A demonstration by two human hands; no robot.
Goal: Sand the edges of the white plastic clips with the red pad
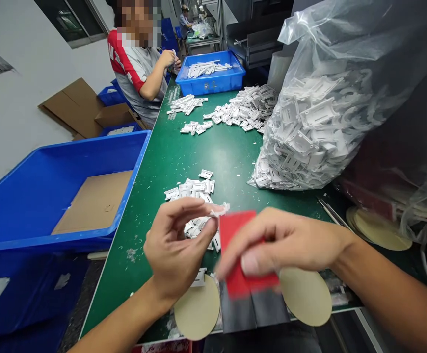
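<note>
My left hand [178, 245] is closed, pinching a small white plastic part [221, 211] between thumb and fingertips. My right hand [268, 242] grips a flat red rectangular piece [235, 225], its fingers blurred by motion. The red piece's upper left corner is beside the white part; whether they touch I cannot tell. A pile of similar white parts [195, 189] lies behind my left hand, partly hidden by it. Below my hands, at the table's front edge, are two round beige discs [198, 309] with dark grey strips [255, 309] between them.
A clear bag full of white parts [309, 127] stands at the right. Farther back are loose parts [250, 108] and a blue tray [209, 87]. A co-worker [140, 73] sits at the table's far left side. A large blue bin [128, 196] adjoins the green table's [224, 157] left edge.
</note>
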